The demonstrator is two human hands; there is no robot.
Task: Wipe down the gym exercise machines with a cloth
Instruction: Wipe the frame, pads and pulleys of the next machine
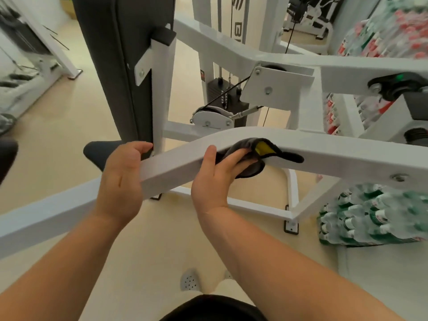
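We see a dark grey cloth with a yellow tag [253, 156] bunched against the side of a white painted metal machine arm [335, 156]. Our right hand [215, 181] grips the cloth, fingers curled around it, thumb hooked over the arm's top. Our left hand [120, 177] clasps the same arm just beside it, fingers wrapped over. A black padded backrest [125, 66] stands behind; shrink-wrapped packs of green-labelled bottles [375, 218] sit at right.

One head-worn wide-angle view looks forward and down — close above the white machine bar [324, 149], edges perhaps blurred.
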